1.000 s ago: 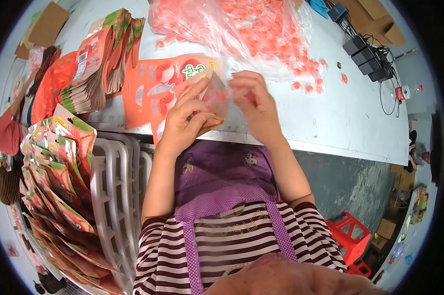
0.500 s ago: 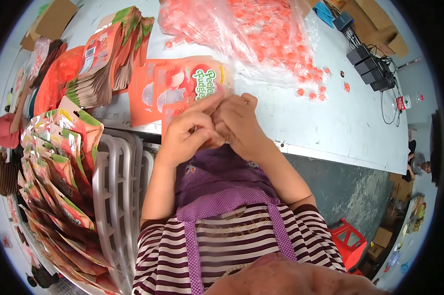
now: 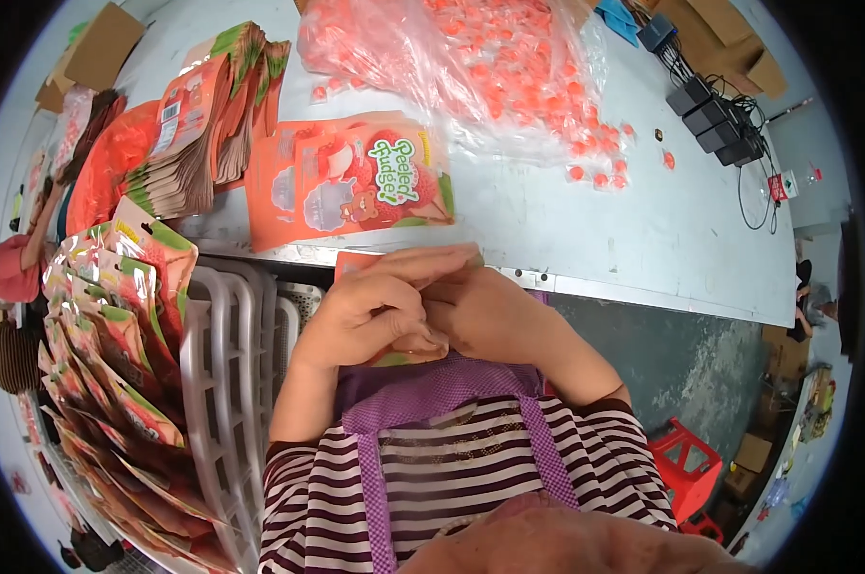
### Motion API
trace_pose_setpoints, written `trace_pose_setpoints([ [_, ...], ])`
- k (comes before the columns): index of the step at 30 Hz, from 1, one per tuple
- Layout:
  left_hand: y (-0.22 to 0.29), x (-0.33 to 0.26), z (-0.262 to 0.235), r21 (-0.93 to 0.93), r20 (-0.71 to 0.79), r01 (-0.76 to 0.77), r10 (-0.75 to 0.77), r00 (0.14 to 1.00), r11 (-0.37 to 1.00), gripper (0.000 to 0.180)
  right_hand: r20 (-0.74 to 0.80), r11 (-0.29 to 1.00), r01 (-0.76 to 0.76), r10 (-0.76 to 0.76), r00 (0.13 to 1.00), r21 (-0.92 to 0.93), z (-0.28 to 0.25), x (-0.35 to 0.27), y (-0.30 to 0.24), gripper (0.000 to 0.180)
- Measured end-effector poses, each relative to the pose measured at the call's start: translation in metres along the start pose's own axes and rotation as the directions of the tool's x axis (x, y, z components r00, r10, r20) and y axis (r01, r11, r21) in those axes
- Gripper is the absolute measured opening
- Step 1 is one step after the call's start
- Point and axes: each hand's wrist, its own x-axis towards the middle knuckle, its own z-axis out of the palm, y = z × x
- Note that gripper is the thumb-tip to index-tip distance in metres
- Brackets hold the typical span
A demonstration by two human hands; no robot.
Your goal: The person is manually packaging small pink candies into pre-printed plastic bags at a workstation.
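An orange snack pouch (image 3: 406, 346) was mostly hidden, only its top edge and a lower corner showing, close to the person's chest at the near edge of the grey worktop (image 3: 586, 220). On the worktop lay flat orange pouches (image 3: 346, 177), a fanned stack of pouches (image 3: 198, 124) and a clear bag of orange sweets (image 3: 490, 67); a white plastic crate (image 3: 232, 383) stood at the left with more pouches (image 3: 117, 325) overlapping beside it. The left hand (image 3: 370, 311) and right hand (image 3: 490, 311) met around the pouch, each grip closed on it, fingers covering its face.
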Motion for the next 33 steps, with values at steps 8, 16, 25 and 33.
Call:
trace_pose_setpoints([
  [8,0.006,-0.009,0.008,-0.179,-0.09,-0.026,0.01,0.996,0.983,0.009,0.035,0.998,0.0,-0.003,0.999,0.065,-0.005,-0.01,-0.01,0.018],
  [16,-0.005,-0.023,0.003,-0.13,-0.044,-0.033,0.028,0.999,0.991,0.009,-0.145,0.992,0.066,-0.082,0.986,-0.11,-0.012,-0.003,-0.024,0.019],
  [25,-0.005,-0.028,0.0,-0.391,-0.081,0.038,-0.075,0.994,0.92,0.009,0.176,0.986,0.059,-0.087,0.98,0.156,-0.004,-0.014,-0.013,0.024],
  [33,-0.009,-0.015,0.007,-0.57,-0.26,-0.3,0.179,0.949,0.765,0.01,-0.193,0.376,0.007,0.457,0.868,0.926,0.014,-0.014,0.015,0.06],
])
